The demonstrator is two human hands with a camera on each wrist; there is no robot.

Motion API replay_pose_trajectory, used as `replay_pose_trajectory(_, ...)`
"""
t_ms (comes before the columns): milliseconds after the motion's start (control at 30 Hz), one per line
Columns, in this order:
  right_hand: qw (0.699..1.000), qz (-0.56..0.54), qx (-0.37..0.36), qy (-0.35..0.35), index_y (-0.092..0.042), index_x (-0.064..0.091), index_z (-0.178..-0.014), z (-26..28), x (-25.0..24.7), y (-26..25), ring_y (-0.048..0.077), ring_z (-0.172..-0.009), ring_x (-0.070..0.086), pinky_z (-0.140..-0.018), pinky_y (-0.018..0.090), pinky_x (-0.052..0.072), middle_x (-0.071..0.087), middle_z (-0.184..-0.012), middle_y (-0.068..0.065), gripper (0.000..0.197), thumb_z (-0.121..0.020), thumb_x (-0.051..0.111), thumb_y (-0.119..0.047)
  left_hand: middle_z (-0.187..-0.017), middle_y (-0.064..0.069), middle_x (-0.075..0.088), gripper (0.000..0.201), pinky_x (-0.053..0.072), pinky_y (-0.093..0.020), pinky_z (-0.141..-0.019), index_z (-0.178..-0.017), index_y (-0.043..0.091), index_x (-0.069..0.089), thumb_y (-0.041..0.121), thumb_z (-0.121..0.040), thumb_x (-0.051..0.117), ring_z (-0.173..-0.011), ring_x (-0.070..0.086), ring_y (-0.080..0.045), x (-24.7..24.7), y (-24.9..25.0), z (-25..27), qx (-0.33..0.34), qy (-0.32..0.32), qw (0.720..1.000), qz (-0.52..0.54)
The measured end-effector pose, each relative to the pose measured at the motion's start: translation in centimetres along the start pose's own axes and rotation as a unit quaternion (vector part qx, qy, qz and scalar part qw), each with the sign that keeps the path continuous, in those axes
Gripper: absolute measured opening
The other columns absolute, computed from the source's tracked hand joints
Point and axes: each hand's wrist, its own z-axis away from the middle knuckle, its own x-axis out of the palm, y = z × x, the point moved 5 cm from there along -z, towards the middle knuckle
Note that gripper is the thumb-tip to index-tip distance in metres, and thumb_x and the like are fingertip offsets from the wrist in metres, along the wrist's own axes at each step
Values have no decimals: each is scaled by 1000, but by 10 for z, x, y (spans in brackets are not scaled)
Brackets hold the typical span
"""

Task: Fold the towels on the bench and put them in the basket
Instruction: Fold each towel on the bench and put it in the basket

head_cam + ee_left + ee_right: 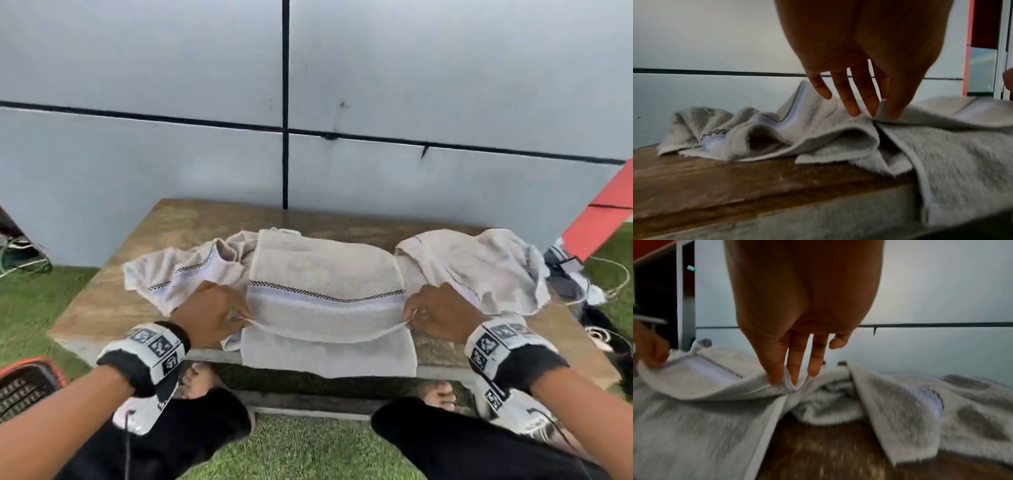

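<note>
Three grey towels on wooden bench (102, 308). Middle towel (325, 274) spread flat, long axis running away from person, near end draped over front edge. Folded-over edge pinched at left corner by left hand (209, 310), at right corner by right hand (442, 313). Crumpled towels (178, 270) (479, 270) flanking.

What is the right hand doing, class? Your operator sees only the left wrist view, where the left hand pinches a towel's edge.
Observer: The right hand pinches the same middle towel's opposite near corner.
Operator: Any towel beyond it?
Observer: A crumpled towel lies on the bench's right end.
Operator: And the basket?
Observer: What looks like an orange-rimmed basket sits on the grass, at the person's left.
</note>
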Motion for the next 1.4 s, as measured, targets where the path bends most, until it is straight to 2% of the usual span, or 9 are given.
replay_pose_trajectory(133, 997, 58, -9, 48, -42, 67, -91, -6, 18, 1, 2, -86, 42, -75, 24, 14, 52, -82, -24, 9, -83, 61, -41, -90, 22, 64, 13, 23, -29, -90, -93, 42, 69, 38, -84, 60, -100, 55, -6, 17, 8, -10, 1, -17, 998, -53)
replay_pose_trajectory(267, 994, 83, 13, 76, -44, 68, -96, -17, 25, 6, 5, -92, 48, -80, 28, 21, 53, -82, -21, 16, -84, 59, -45, -105, 23, 64, 16, 22, -34, -100, -97, 39, 69, 37, -85, 57, -111, 51, -6, 26, 8, -26, -29, -36, 996, -80)
replay_pose_trajectory(533, 991, 71, 74, 81, -41, 67, -100, -47, 9, 15, 10, -101, 49, -94, 37, 28, 63, -96, -16, 16, -89, 56, -41, -103, 19, 65, 15, 25, -34, -96, -94, 36, 69, 37, -85, 58, -106, 56, -8, 18, -14, -67, -121, -48, 988, -82)
replay_pose_trajectory(633, 993, 45, 86, 64, -40, 67, -96, -51, 10, 20, 10, -105, 49, -93, 39, 27, 65, -99, -16, 14, -88, 55, -40, -100, 17, 66, 13, 25, -36, -98, -93, 37, 69, 35, -85, 58, -104, 57, -10, 15, -12, -71, -131, -48, 987, -78)
replay_pose_trajectory(733, 993, -6, 90, 70, -41, 58, -78, -41, 9, 21, 9, -97, 53, -88, 36, 25, 56, -78, -24, 10, -87, 58, -37, -97, 13, 67, 18, 30, -35, -97, -97, 41, 70, 31, -87, 58, -99, 59, -15, 8, -8, -62, -130, -47, 988, -63)
replay_pose_trajectory(967, 978, -62, 39, 195, -29, 67, -80, 12, -4, 22, 10, -86, 53, -84, 38, 27, 61, -84, -21, 8, -80, 67, -21, -88, 4, 73, 12, 50, -46, -79, -86, 26, 75, 21, -75, 78, -80, 66, -21, -12, -6, -12, -63, 129, 988, 48)
replay_pose_trajectory(1067, 986, -49, 21, 158, -33, 64, -77, 29, 7, 15, 12, -86, 52, -82, 35, 26, 53, -81, -26, 13, -79, 68, -21, -85, 6, 71, 12, 52, -46, -74, -84, 23, 76, 20, -73, 79, -80, 66, -20, 0, 3, 9, -42, 141, 988, 49)
replay_pose_trajectory(1233, 999, 10, 41, 23, -38, 65, -91, 34, 31, 7, 8, -115, 44, -90, 32, 18, 53, -111, -22, 9, -86, 57, -37, -86, 9, 70, 12, 49, -45, -84, -83, 22, 76, 19, -72, 80, -74, 64, -14, 19, 15, 26, -45, 148, 987, 46)
replay_pose_trajectory(1400, 999, -2, 50, 1, -44, 64, -91, 31, 44, 9, 4, -115, 45, -96, 33, 20, 59, -110, -21, 9, -86, 58, -43, -86, 4, 72, 19, 56, -38, -68, -84, 21, 77, 13, -68, 82, -71, 67, -18, 32, 15, 30, -30, 121, 992, 32)
